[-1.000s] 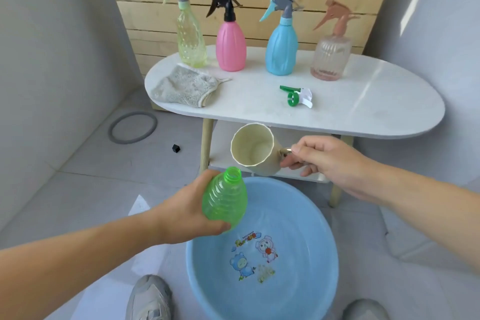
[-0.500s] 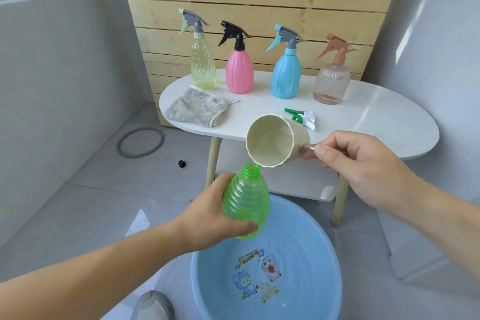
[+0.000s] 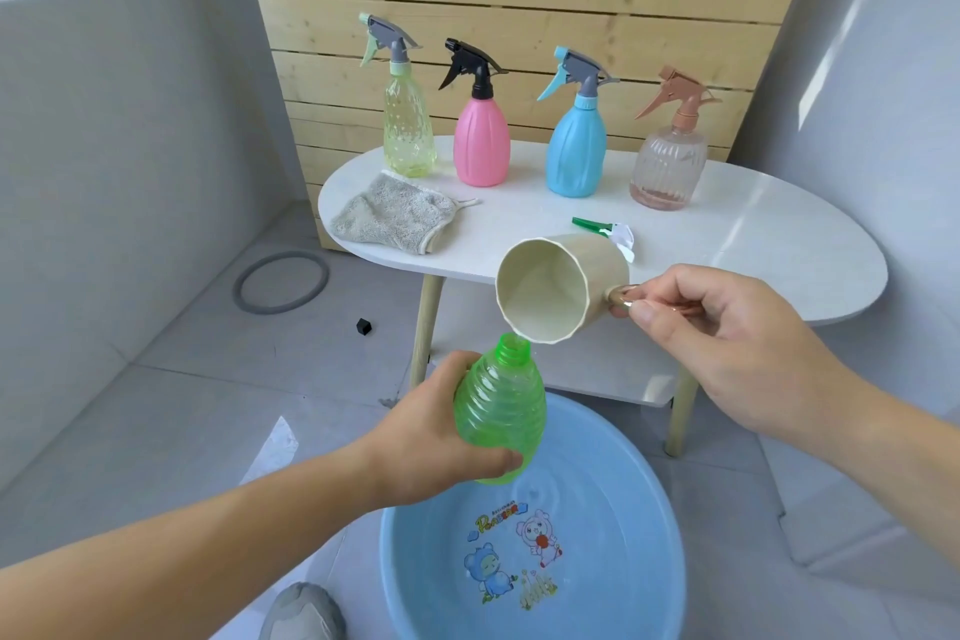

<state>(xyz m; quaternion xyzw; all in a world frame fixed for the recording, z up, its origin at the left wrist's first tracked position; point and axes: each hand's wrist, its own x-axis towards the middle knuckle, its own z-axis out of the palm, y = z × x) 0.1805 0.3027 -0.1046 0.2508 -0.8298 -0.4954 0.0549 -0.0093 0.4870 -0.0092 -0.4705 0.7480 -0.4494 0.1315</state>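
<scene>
Over the far rim of the blue basin [image 3: 618, 473], in front of the table's [image 3: 753, 234] front edge, I see the green bottle [image 3: 500, 416] held in the air. Its long axis stands nearly upright, leaning a little to the right, and the open neck points up at the cup [image 3: 558, 288]. My left hand [image 3: 431, 437] wraps the bottle from the left, thumb behind and fingertips curled round its lower front. My right hand [image 3: 727, 343] pinches the cup's handle between thumb and fingers. The cup lies tipped on its side, its axis almost level and its mouth facing left and towards me, with the lowest part of its rim just above the bottle's neck. I cannot tell whether the two touch, nor make out any water passing. The handle is mostly hidden by my fingers. A green and white spray head [image 3: 605, 230] near the table's front edge is partly hidden behind the cup, and the frame's bottom edge cuts off the basin
</scene>
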